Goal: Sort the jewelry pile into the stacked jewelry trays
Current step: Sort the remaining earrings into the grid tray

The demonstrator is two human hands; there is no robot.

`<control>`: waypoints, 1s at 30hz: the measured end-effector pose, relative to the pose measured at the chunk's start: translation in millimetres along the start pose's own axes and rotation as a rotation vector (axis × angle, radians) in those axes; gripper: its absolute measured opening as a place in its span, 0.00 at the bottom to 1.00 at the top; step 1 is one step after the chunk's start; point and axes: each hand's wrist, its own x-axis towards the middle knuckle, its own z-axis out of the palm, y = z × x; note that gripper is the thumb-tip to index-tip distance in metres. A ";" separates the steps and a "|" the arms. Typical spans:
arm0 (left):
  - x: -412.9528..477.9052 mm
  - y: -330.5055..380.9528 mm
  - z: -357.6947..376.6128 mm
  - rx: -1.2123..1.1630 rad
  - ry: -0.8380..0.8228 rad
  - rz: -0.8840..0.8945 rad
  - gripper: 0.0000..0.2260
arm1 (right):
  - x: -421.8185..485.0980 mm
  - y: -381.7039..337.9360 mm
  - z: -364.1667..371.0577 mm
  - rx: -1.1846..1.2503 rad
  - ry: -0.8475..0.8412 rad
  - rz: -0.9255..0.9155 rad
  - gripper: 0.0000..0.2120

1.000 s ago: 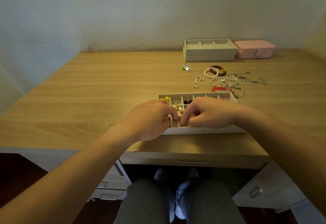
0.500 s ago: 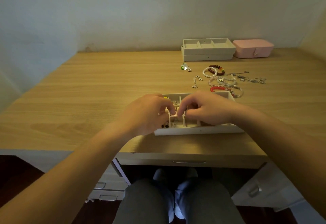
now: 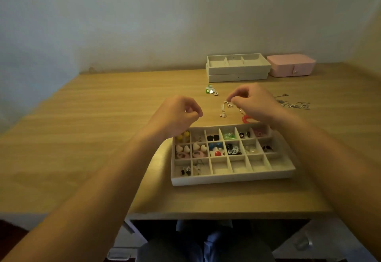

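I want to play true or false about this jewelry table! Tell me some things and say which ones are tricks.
1. The pink box sits right of the stacked trays. True.
2. The pink box is open. False: its lid is shut.
3. The right hand pinches a small silver piece. True.
4. The front row of the near tray is full. False: four of its cells look empty.
5. Yellow beads lie in the near tray's far left corner cell. True.
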 end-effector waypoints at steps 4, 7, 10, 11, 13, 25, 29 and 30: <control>31.2 -3.5 7.1 -0.038 -0.012 -0.034 0.08 | 20.7 15.8 -12.6 0.041 -0.074 0.058 0.09; 54.0 -6.6 12.9 -0.038 -0.074 -0.013 0.06 | 35.6 26.3 -14.5 0.030 -0.118 0.067 0.09; 72.9 -10.6 15.2 -0.059 -0.159 -0.005 0.06 | 46.9 26.2 -12.9 -0.031 -0.238 0.065 0.14; 80.2 -11.7 16.4 -0.062 -0.185 -0.002 0.06 | 51.9 26.7 -11.3 -0.064 -0.288 0.062 0.17; 89.8 -13.9 18.9 -0.077 -0.217 -0.001 0.06 | 58.0 26.7 -7.1 -0.139 -0.347 0.037 0.20; 87.5 -31.9 32.5 0.175 -0.349 0.099 0.09 | 68.2 32.1 6.2 -0.408 -0.418 -0.070 0.05; 85.9 -33.3 32.1 0.147 -0.350 0.114 0.10 | 64.5 32.3 7.6 -0.364 -0.431 -0.055 0.03; 85.5 -33.0 32.1 0.138 -0.343 0.118 0.10 | 62.9 32.4 6.8 -0.324 -0.416 -0.061 0.03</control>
